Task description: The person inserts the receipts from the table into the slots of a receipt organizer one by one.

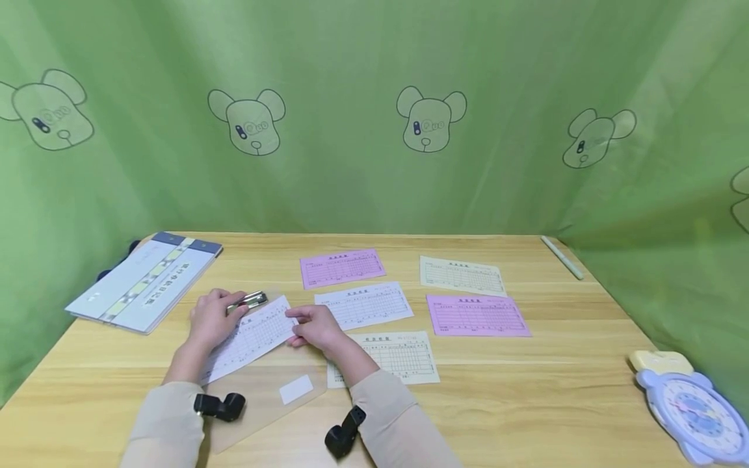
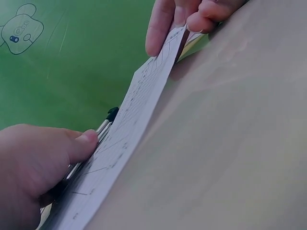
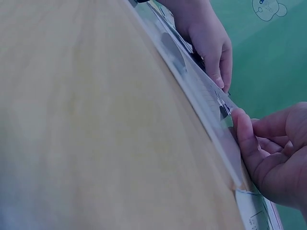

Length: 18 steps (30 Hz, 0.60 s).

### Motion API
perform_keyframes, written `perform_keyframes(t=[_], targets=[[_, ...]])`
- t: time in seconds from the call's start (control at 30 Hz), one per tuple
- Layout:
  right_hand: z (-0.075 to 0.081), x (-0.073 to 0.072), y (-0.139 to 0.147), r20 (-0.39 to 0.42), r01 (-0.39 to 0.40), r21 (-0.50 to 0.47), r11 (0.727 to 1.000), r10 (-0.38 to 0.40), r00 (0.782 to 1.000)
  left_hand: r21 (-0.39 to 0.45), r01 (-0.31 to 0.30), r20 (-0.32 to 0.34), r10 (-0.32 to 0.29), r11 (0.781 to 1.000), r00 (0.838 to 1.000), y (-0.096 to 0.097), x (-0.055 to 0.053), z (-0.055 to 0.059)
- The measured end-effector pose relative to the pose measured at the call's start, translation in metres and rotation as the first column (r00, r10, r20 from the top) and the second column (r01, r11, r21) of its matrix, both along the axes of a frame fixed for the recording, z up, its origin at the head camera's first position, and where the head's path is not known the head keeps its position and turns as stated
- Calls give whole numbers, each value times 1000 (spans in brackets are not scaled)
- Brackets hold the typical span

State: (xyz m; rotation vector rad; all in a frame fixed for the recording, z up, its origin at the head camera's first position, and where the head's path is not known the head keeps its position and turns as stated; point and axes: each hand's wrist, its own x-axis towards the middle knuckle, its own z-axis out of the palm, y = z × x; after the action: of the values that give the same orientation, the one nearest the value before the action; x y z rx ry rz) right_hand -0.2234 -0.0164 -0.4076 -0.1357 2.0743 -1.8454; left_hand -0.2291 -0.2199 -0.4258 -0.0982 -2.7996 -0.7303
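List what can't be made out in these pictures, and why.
- Print on the white sheet: too small in the head view.
- Lower cream slip, left part: hidden by the right forearm, head view.
- Dark object: mostly hidden by the folder, head view.
- Rest of the right hand: cut off by the top edge, left wrist view.

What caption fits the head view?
Right grip pinches a white form over a clear clipboard; left grip on its metal clip.

Matt paper slip [image 1: 251, 343], shiny metal clip [image 1: 255, 299], smooth translucent plastic folder [image 1: 263, 398], wood-grain table [image 1: 526, 396], creased cloth curtain [image 1: 351, 185].
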Motion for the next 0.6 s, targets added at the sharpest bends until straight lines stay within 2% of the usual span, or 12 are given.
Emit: perform_keyframes(t=[0.17,0.6], targets=[[-2,-1,0,-1,6,14,1000,-6,1000,-37,3,-27,-4,999,1000,2,0,-1],[-2,-1,0,25,7,-5,1000,-7,1000,28,-30,-10,30,999,999,1,-2,-4]])
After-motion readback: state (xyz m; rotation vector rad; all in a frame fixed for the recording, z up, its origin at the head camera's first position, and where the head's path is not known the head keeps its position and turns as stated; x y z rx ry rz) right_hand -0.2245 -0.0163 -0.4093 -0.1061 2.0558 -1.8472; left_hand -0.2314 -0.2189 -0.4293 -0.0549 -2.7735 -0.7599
